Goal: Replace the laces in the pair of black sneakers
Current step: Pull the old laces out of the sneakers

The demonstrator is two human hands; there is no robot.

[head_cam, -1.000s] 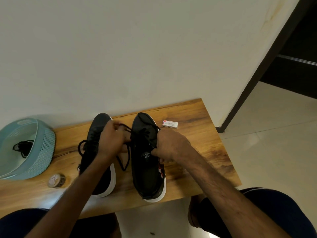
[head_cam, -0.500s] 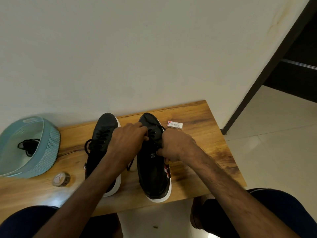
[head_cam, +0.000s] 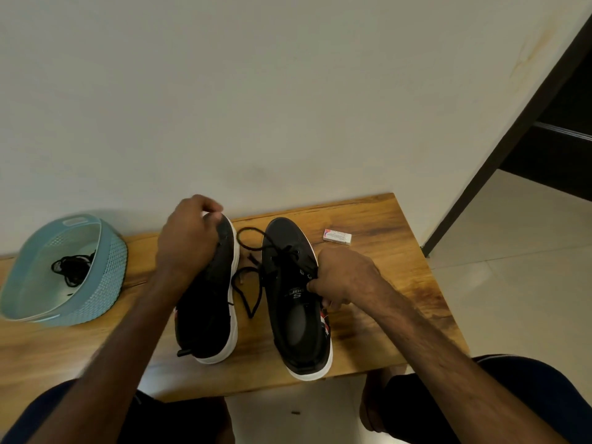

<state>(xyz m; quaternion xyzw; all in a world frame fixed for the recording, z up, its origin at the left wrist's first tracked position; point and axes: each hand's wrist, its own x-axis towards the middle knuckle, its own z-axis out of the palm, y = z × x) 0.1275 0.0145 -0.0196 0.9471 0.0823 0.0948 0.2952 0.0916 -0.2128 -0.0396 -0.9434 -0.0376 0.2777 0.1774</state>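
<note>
**A:** What is seen to have changed in the last half second?

**B:** The left hand [head_cam: 187, 238] is no longer laid over the eyelets of the right sneaker [head_cam: 298, 331]. It is now raised up and to the left of centre, above the toe of the left sneaker [head_cam: 209, 302]. Its fingers are curled, but whether a lace end is pinched there cannot be told.

**A:** And the lace [head_cam: 252, 230]?

**B:** It is now uncovered. It is crossed through the forward eyelets only, and slack loops are spilled onto the wooden table [head_cam: 384, 251] between the two shoes.

**A:** How is the right hand [head_cam: 344, 274] set?

**B:** It is kept right of centre. The eyelet edge of the right sneaker is clamped between the thumb and curled fingers, so the shoe is steadied.

**A:** What is meant for the task?

**B:** A pull on the lace is judged to be in hand. The right sneaker is taken as only part-laced, and whether the cord is being drawn in or out cannot be told.

**A:** What of materials and shapes?

**B:** Matte black uppers are carried on thick white soles with rounded toes. The lace is a thin, limp cord. The table is glossy, grained and warm brown. At the left edge a pale-blue plastic basket [head_cam: 110, 251] with a perforated wall is seen, with a bundle of black lace [head_cam: 70, 267] inside. A small flat box [head_cam: 337, 236] is laid just right of the right sneaker's toe.
</note>
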